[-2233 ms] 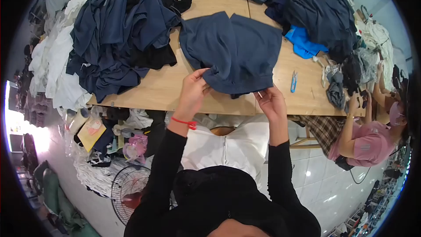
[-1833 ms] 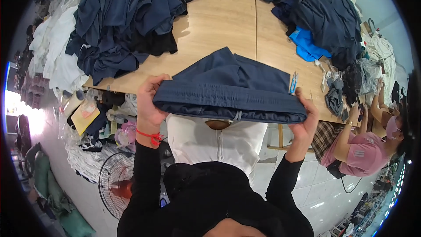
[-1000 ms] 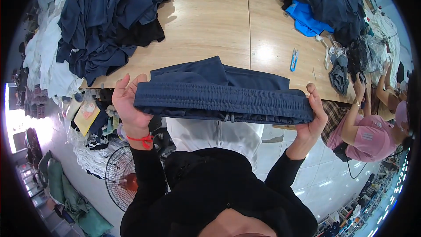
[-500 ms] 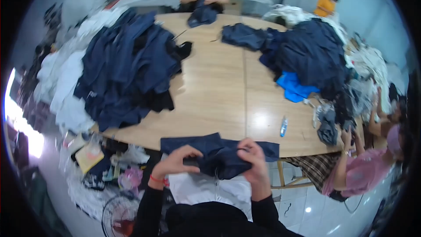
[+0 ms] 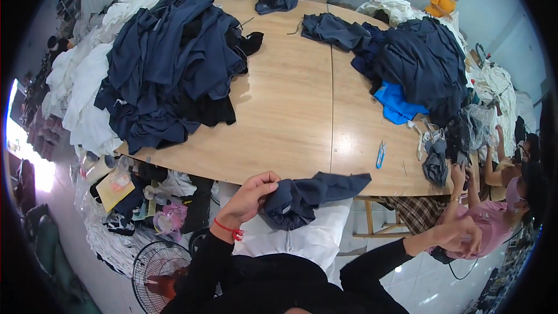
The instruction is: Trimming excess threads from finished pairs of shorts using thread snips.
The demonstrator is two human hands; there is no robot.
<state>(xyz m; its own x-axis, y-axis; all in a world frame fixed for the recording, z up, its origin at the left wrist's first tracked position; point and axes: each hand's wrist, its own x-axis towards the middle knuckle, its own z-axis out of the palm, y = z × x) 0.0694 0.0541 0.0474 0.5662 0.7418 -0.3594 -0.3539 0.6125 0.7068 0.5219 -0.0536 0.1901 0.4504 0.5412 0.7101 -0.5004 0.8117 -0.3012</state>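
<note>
A navy blue garment (image 5: 302,197), bunched up and trailing to the right, lies over the near table edge and white cloth (image 5: 322,232) below it. My left hand (image 5: 254,196), with a red string round its wrist, is closed on the garment's left end, thumb on top. Away to the right, past the table's near edge, my right hand (image 5: 456,237) reaches out with loosely bent fingers apart and nothing visible in them. It overlaps the view of a co-worker in pink. Blue thread snips (image 5: 381,155) lie on the table to the right.
On the wooden table (image 5: 285,110) stand a large navy garment heap (image 5: 168,64) at left and another (image 5: 421,64) at right, with bright blue cloth (image 5: 398,103) beside it. A fan (image 5: 157,276) stands low at left. Co-workers (image 5: 488,215) sit at right; others are at the far side.
My right hand has let go of the garment and swung out to the right. My left hand has closed on the garment, which is now more bunched. The view has shifted slightly.
</note>
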